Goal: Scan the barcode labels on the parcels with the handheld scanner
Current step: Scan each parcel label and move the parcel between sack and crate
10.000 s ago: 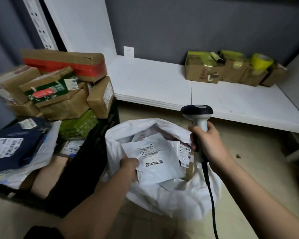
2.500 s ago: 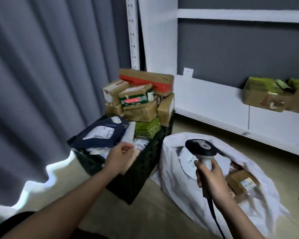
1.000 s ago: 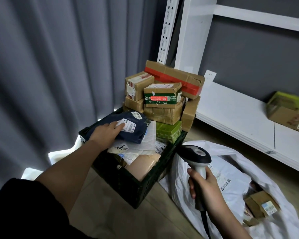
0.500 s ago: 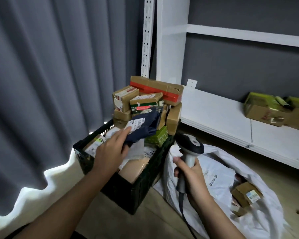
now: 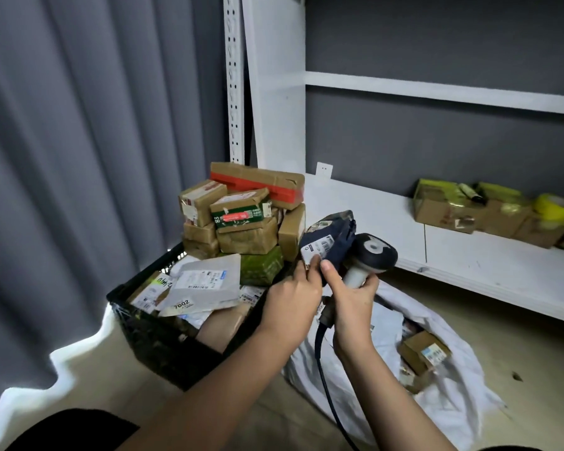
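My left hand holds a dark blue soft parcel up in the air by its lower end, its white barcode label facing me. My right hand grips the pale handle of the black-headed scanner, which sits right against the parcel's right side. The scanner's cable hangs down between my arms. Both hands touch each other just below the label.
A black crate at the left holds stacked cardboard boxes and flat mailers. A white sack with parcels lies open on the floor at the right. Behind it runs a low white shelf with taped boxes. Grey curtain at left.
My left hand lifted the dark blue parcel out of the crate and carried it right, to the scanner. My right hand raised the scanner to meet it.
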Demonstrator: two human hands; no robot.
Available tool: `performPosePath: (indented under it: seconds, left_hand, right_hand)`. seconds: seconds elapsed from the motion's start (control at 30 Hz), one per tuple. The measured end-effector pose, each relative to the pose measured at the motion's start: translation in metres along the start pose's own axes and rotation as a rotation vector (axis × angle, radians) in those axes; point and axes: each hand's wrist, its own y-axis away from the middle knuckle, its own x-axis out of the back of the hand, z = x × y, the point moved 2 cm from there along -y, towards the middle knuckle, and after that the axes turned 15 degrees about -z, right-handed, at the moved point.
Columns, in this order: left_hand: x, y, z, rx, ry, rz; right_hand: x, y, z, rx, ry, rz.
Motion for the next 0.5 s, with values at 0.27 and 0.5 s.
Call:
performPosePath:
  seconds: [0.27,0.5]
  left_hand:
    - [-0.003,0.022,-0.015,-0.173,0.569,-0.342]
    - [-0.026,0.004,-0.087,0.332,1.217,-0.216]
  right_hand:
    - [0.038,-0.016,-0.007,0.030,0.004,0.068]
    - [0.069,-0.019,-0.025,-0.181,-0.142,-0.280]
